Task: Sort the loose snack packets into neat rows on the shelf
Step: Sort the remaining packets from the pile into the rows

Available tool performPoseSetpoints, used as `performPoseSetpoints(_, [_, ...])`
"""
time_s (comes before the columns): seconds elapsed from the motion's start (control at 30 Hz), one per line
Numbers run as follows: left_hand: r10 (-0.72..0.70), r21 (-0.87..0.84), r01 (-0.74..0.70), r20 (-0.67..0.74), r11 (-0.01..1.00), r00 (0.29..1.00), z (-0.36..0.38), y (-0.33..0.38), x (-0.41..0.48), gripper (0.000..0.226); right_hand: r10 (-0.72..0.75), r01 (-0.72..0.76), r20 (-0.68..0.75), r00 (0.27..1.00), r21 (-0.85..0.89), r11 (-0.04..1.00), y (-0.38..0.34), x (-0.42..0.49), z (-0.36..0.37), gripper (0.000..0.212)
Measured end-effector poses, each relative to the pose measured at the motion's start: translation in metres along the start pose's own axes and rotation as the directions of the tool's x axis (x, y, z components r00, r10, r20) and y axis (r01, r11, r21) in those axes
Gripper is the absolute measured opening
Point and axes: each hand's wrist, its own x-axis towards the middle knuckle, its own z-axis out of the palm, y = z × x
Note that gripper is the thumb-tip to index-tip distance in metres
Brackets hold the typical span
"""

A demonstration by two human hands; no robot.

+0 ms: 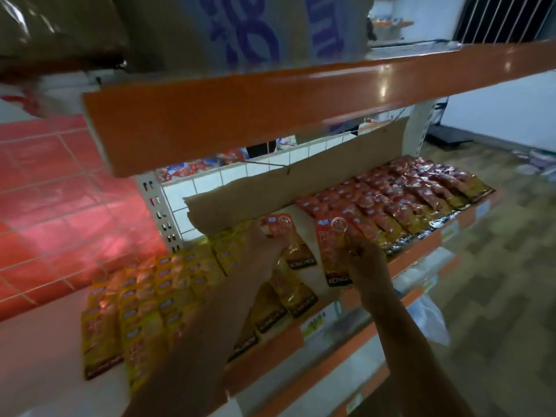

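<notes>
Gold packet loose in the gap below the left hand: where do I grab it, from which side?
Pinch its dark-banded near end, coming in from the shelf front. The gold packet lies flat with that end toward the shelf lip, and other packets crowd its sides, so those likely give less room.

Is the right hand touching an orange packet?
Touching. The head view shows the right hand with its fingers curled over the lower right edge of an orange packet.
</notes>
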Motion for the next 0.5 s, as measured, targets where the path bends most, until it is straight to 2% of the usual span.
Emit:
performPoseSetpoints(0.13, [0.045, 0.132, -0.026, -0.146, 0.991, 0.988, 0.035, -0.010, 0.056, 0.061, -0.013, 0.013, -0.027, 1.000, 0.005, 1.000, 0.008, 0.051, -0.012, 0.010])
performPoseSetpoints(0.2, [0.017, 0.220, 0.025, -0.186, 0.975, 0.982, 0.048, -0.016, 0.079, 0.070, 0.001, -0.001, -0.032, 1.000, -0.002, 1.000, 0.011, 0.067, -0.013, 0.009])
performPoseSetpoints(0.27, [-0.024, 0.283, 0.081, -0.199, 0.956, 0.980, 0.058, -0.019, 0.095, 0.078, 0.033, -0.032, -0.029, 0.999, 0.030, 0.999, 0.016, 0.082, -0.013, 0.020])
performPoseSetpoints(0.33, [-0.012, 0.392, 0.103, -0.228, 0.914, 0.974, 0.066, -0.020, 0.110, 0.069, 0.070, -0.069, -0.021, 0.997, 0.058, 0.996, 0.020, 0.096, -0.015, 0.026])
performPoseSetpoints(0.43, [0.024, 0.574, 0.100, -0.204, 0.813, 0.979, 0.070, -0.025, 0.126, 0.051, 0.053, -0.054, 0.021, 0.998, 0.015, 0.998, 0.027, 0.119, -0.019, 0.013])
performPoseSetpoints(0.5, [0.025, 0.646, 0.116, -0.206, 0.755, 0.978, 0.073, -0.030, 0.136, 0.046, 0.022, -0.022, 0.078, 0.997, 0.000, 1.000, 0.031, 0.132, -0.022, 0.012])
